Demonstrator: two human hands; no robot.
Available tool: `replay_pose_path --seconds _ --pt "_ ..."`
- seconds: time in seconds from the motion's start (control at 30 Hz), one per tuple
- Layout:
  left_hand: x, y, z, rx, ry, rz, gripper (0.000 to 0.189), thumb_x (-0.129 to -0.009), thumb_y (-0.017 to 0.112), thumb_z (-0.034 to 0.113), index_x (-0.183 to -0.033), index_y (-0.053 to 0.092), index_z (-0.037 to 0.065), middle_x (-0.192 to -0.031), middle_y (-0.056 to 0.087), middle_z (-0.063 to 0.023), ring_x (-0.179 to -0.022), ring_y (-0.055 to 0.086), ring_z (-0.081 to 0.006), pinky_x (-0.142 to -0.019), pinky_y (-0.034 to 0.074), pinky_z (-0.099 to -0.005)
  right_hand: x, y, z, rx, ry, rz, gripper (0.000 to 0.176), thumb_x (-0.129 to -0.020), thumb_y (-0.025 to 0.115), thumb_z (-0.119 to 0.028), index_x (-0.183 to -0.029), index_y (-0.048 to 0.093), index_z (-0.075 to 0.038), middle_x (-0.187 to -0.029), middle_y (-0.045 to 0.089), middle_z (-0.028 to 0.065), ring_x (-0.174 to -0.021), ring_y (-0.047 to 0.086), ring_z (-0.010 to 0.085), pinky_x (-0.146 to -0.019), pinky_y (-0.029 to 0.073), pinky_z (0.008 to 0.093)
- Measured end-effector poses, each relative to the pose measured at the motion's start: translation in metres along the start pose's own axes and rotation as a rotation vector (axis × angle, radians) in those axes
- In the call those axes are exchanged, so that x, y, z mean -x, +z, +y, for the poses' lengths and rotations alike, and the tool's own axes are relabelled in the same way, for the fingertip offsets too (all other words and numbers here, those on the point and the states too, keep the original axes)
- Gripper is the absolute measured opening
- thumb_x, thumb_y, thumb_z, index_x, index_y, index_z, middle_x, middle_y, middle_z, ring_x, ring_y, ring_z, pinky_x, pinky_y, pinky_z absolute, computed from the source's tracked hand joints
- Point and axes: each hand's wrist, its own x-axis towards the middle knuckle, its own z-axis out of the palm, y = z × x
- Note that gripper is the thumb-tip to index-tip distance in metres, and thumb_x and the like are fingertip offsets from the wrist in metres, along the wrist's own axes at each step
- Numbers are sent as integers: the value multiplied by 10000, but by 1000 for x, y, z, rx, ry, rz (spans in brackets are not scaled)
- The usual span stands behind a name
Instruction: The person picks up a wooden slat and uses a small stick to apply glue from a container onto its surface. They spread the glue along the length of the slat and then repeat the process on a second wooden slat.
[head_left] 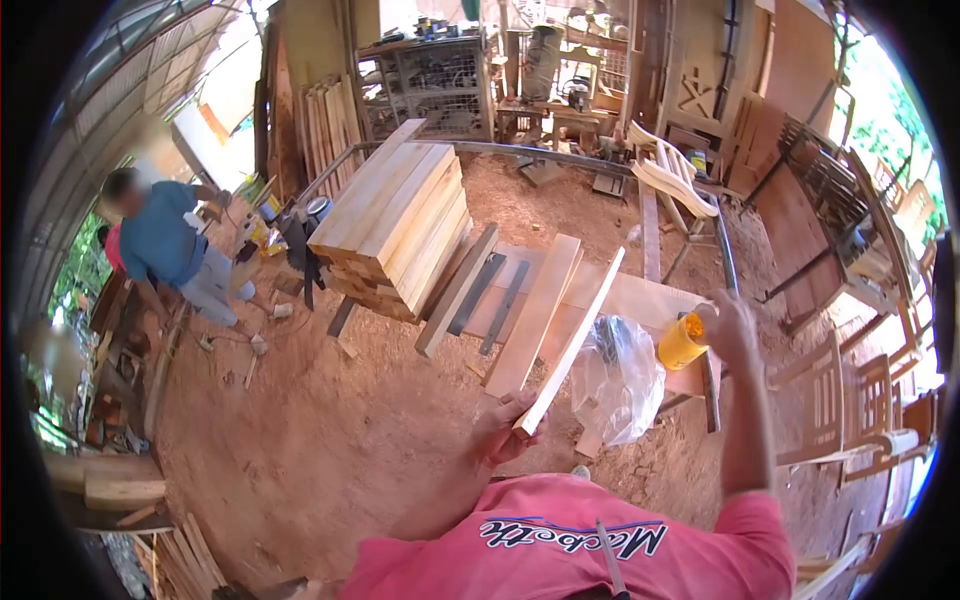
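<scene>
Wooden slat (572, 335) gripped at its end by left hand (500, 430), raised right hand (728, 325) clasping yellow container (682, 343).

Bare dirt floor (320, 440) left of left hand (500, 430): open. Toward right hand (730, 325), slat (572, 343), plastic bag (622, 385), bottle (681, 345) in the way. Chairs (845, 400) crowd the right; board stack (400, 225) blocks ahead.

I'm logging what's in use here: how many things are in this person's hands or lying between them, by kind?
Wooden slat, in left hand: 1
Yellow container, under right hand: 1
Clear plastic bag: 1
Total: 3
</scene>
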Motion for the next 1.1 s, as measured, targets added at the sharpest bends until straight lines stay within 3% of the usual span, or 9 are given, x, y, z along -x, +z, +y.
replay_pose_path --seconds 0.1,0.23,0.33,0.43,0.47,0.57,0.63,0.83,1.1 --pt "-4 19 -11 -9 11 160 286 -987 498 255 -970 588 -15 -804 584 -95 -581 524 -120 -496 398 -242 39 50 -36 -946 261 -74 240 -917 564 -194 -1060 640 -18 -904 650 88 -792 616 209 -695 497 327" --pt "-2 20 -28 -71 15 20 307 -990 491 237 -926 602 -42 -685 564 -80 -573 535 -139 -518 441 -264 94 119 -97 -1570 774 -410 293 -977 467 -269 -1110 602 -45 -937 642 44 -779 592 159 -685 472 305" --pt "2 25 -31 -231 -1 192 297 -993 483 223 -929 602 -42 -693 574 -97 -539 527 -139 -498 451 -277 103 167 -109 -2045 892 -672 376 -997 363 -372 -1195 546 -110 -1051 636 27 -889 600 199 -796 455 362" --pt "12 23 -33 -164 -1 137 277 -984 509 228 -953 604 -30 -688 573 -100 -549 542 -144 -491 451 -277 83 169 -118 -2314 888 -578 447 -1006 323 -407 -1200 547 -73 -1096 635 61 -1021 571 249 -932 415 406" --pt "19 24 -31 -170 20 151 277 -984 509 228 -953 604 -30 -688 573 -100 -549 542 -144 -491 451 -277 77 175 -119 -2557 715 -587 502 -1015 280 -414 -1204 542 -31 -1131 628 92 -1078 551 277 -989 392 425" --pt "43 32 -31 -204 -24 161 286 -974 529 248 -948 606 -26 -735 568 -104 -576 529 -136 -491 438 -263 66 186 -125 -2563 639 -529 486 -1024 277 -375 -1197 544 -7 -1159 618 110 -1112 544 275 -1017 380 434" --pt "64 40 -32 -72 134 149 281 -961 554 264 -983 581 -15 -738 574 -55 -539 513 -91 -426 375 -225 61 178 -137 -2536 681 -534 453 -1021 305 -358 -1202 547 -20 -1156 620 101 -1090 557 266 -997 399 434" --pt "153 -34 -33 331 206 -25 361 -955 536 287 -1024 501 -66 -832 483 -79 -567 450 -60 -456 363 -217 57 175 -189 -2539 549 -640 367 -996 422 -331 -1242 547 -89 -1154 624 57 -994 612 236 -876 489 428" --pt "256 -117 5 465 357 -65 398 -930 514 355 -857 535 -36 -696 448 -44 -483 417 -81 -388 345 -227 66 173 -304 -2418 408 -793 392 -953 544 -295 -1299 499 -117 -1179 607 58 -1063 594 233 -858 498 383"
